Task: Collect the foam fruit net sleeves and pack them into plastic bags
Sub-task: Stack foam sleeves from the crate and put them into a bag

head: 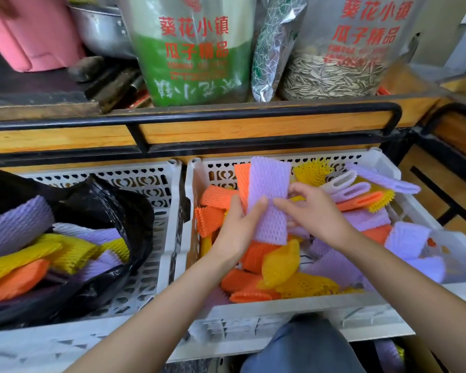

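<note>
My left hand [237,227] grips a small stack of foam net sleeves above the right crate: a purple sleeve [269,192] in front, an orange sleeve [242,181] behind it. My right hand [311,208] pinches the purple sleeve's right edge between thumb and fingers. The right white crate [280,308] holds several loose orange, yellow and purple sleeves. In the left crate a black plastic bag [113,208] lies open with purple, yellow and orange sleeves [38,254] inside it.
The left white crate [156,184] sits flush against the right one. Behind both runs a wooden shelf with a black rail [226,109]. On it stand bags of sunflower seeds [339,74], a green-filled bag [197,63], a metal pot [102,25] and a pink container [35,36].
</note>
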`<state>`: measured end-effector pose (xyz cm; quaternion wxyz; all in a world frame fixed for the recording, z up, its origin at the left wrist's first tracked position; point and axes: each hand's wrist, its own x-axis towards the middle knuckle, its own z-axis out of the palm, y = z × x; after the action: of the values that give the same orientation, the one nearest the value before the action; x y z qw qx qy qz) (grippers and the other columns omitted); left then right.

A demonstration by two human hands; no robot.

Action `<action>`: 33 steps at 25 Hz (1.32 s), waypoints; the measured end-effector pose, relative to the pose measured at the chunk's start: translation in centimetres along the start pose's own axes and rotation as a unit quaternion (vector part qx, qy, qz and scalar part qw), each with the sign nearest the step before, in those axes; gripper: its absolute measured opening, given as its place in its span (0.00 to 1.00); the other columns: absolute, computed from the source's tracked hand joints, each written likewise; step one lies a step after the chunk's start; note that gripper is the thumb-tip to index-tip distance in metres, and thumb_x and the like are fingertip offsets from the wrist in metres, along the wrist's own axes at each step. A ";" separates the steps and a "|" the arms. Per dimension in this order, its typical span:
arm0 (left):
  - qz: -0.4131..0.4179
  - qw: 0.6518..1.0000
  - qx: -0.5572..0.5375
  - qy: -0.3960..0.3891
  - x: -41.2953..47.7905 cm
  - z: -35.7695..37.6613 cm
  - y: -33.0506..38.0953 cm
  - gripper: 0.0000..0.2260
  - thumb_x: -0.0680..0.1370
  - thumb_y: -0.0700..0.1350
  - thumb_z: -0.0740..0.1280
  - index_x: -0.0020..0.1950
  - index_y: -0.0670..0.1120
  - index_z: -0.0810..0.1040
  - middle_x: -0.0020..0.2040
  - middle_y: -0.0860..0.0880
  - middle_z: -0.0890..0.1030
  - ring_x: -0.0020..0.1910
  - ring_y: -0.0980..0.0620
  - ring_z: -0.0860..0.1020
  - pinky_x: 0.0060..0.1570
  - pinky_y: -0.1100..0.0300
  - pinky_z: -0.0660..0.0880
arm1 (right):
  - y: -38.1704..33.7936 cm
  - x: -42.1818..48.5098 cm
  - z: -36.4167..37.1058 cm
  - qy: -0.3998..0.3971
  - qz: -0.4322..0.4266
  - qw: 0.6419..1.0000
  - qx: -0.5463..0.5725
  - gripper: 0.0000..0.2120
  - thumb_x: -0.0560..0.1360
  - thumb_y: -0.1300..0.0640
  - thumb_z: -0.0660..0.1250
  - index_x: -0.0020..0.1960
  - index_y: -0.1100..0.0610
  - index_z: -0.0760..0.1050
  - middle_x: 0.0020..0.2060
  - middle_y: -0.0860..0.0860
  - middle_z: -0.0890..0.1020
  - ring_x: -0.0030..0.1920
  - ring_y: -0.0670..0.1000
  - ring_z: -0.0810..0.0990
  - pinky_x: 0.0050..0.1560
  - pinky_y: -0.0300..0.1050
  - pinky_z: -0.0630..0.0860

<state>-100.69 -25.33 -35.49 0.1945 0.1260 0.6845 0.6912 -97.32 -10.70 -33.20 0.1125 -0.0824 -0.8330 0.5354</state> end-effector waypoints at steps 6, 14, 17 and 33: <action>0.059 0.993 0.066 0.079 -1.6 -2.7 -0.8 0.11 0.79 0.46 0.63 0.60 0.50 0.67 0.54 0.55 0.76 0.53 0.56 0.76 0.52 0.59 0.76 | 3.5 -0.7 -0.5 -0.202 0.026 0.947 -0.248 0.25 0.74 0.53 0.69 0.68 0.60 0.67 0.62 0.49 0.74 0.60 0.47 0.73 0.56 0.36 0.68; 0.069 0.992 0.074 0.074 -2.3 -2.9 -1.1 0.09 0.80 0.45 0.62 0.58 0.51 0.66 0.50 0.60 0.74 0.47 0.66 0.74 0.40 0.75 0.71 | 6.7 -1.9 -0.5 -0.405 0.131 0.823 -0.377 0.28 0.67 0.46 0.75 0.61 0.51 0.66 0.53 0.44 0.72 0.57 0.47 0.72 0.52 0.36 0.70; 0.060 0.991 0.084 0.079 -2.0 -3.1 -1.3 0.08 0.80 0.45 0.62 0.57 0.51 0.66 0.49 0.60 0.73 0.46 0.64 0.74 0.39 0.72 0.70 | 7.8 -1.9 -1.4 -0.355 0.132 0.853 -0.358 0.25 0.67 0.57 0.76 0.59 0.55 0.68 0.57 0.50 0.75 0.57 0.51 0.74 0.57 0.42 0.72; -0.006 1.000 -0.005 -0.026 -3.1 -2.5 -0.2 0.25 0.73 0.60 0.61 0.67 0.51 0.66 0.58 0.62 0.74 0.56 0.68 0.72 0.55 0.73 0.68 | 1.4 -3.1 1.6 -0.022 -0.196 0.930 -0.310 0.16 0.75 0.56 0.64 0.63 0.52 0.76 0.43 0.45 0.71 0.47 0.48 0.71 0.46 0.45 0.71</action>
<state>-99.03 -28.99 -35.46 0.2170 0.1391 0.6763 0.6900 -94.73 -12.34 -35.45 0.1652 0.0635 -0.9594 0.2196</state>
